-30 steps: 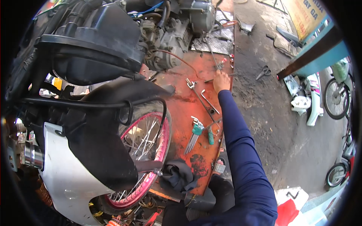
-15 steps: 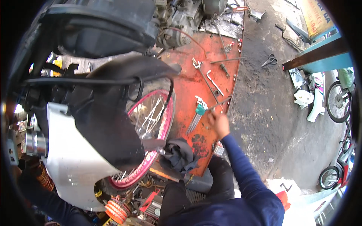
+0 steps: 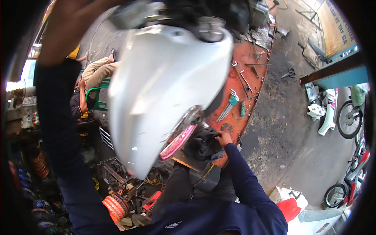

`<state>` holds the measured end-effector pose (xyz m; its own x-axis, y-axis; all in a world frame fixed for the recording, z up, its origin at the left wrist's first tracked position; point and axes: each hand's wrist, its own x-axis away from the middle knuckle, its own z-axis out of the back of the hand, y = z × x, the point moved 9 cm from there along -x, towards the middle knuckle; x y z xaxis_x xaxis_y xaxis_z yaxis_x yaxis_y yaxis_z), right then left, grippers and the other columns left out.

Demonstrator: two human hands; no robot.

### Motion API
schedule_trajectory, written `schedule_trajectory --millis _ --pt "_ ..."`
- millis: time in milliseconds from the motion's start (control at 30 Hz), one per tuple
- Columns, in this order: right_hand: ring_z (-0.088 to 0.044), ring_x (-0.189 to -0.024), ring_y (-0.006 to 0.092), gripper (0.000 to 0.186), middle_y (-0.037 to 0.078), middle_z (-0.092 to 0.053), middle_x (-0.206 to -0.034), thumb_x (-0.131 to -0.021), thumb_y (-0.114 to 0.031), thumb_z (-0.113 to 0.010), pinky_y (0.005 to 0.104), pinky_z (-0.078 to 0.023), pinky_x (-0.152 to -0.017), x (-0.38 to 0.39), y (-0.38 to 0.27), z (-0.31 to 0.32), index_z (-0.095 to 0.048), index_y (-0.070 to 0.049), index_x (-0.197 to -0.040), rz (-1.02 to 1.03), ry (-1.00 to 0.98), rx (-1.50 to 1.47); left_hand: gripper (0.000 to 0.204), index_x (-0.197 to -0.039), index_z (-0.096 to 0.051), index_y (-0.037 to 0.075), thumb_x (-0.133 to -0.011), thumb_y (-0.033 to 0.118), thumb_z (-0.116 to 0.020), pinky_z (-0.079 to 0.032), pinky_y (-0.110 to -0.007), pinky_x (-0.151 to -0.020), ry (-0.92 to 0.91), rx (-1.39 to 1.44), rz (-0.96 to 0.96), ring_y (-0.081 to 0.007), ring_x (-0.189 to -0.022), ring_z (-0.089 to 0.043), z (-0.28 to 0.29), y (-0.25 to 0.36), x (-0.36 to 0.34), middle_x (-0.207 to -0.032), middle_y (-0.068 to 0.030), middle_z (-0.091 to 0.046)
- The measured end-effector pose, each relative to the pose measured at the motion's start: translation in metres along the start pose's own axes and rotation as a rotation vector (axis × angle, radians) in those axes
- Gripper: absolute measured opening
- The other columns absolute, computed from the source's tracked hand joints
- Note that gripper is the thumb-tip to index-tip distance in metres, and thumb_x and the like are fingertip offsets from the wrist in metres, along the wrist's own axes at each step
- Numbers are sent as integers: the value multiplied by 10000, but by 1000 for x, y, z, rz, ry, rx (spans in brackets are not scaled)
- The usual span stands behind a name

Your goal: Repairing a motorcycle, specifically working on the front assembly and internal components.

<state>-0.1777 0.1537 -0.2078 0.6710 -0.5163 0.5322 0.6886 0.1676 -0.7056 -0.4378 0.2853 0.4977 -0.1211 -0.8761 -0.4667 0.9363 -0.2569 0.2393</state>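
Observation:
My right hand [image 3: 224, 138] is at the edge of a bunched dark cloth [image 3: 201, 145], its fingers closed on the fabric. The cloth lies beside the motorcycle's pink-rimmed wheel [image 3: 178, 145]. High on the left, my left hand [image 3: 68, 25] is raised near the top of the motorcycle; it is blurred and its fingers are partly cut off. Between my arms stands the silver-white body panel [image 3: 168, 82] of the motorcycle, covering part of the wheel. A green-handled tool [image 3: 242, 109] and a hex key set in a green holder [image 3: 232, 101] lie beyond my right hand.
The orange metal platform [image 3: 219, 113] also bears a wrench [image 3: 237, 72], a white L-shaped key [image 3: 246, 80] and several small parts. Scissors [image 3: 289, 73] lie on the stained floor to the right. A person [image 3: 94, 80] sits at left. Orange rings [image 3: 114, 207] are stacked at lower left.
My right hand has moved back from the tools to the cloth, and the green-handled tool now shows on the platform. My left arm has risen. The silver-white panel appears farther right.

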Motion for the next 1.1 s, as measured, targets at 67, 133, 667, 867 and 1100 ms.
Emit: schedule_trajectory --millis 67,133,667,867,1100 --pt "-640 -964 350 270 190 -678 -1008 -811 -214 -673 421 -501 -842 13 -11 4 -688 -44 -1020 -49 -68 -140 802 -1382 -321 107 -718 117 -770 -508 -390 -887 5 54 -118 -322 -1208 -465 1 5 -1 -1297 -160 -452" --pt "-600 -1057 356 439 203 -630 -1136 -796 -279 -702 435 -473 -901 49 -26 28 -603 -53 -1159 -179 263 -57 725 -1329 -360 63 -724 80 -760 -488 -419 -911 21 101 -204 -350 -1135 -527 10 4 1 -1203 -196 -528" --pt "-581 -1032 395 345 210 -617 -1046 -839 -312 -642 460 -475 -883 90 -313 -230 -628 -37 -1046 60 52 5 505 -1236 -462 -2 -758 54 -614 -421 -468 -967 116 115 -324 -418 -1125 -528 45 -11 20 -1179 -247 -572" --pt "-592 -966 392 293 221 -612 -987 -842 -280 -644 465 -474 -854 -26 -338 -161 -636 -9 -955 -163 537 -255 596 -1259 -441 -5 -752 174 -697 -376 -527 -1019 -60 44 -478 -415 -1206 -485 40 -9 15 -1236 -250 -542" --pt "-530 -1142 381 337 230 -557 -1226 -867 -149 -576 423 -434 -979 -184 -272 -42 -557 15 -1161 -476 1045 -195 752 -1317 -371 -64 -730 243 -727 -336 -547 -1063 67 216 -714 -447 -1314 -328 41 -35 11 -1359 -309 -372"
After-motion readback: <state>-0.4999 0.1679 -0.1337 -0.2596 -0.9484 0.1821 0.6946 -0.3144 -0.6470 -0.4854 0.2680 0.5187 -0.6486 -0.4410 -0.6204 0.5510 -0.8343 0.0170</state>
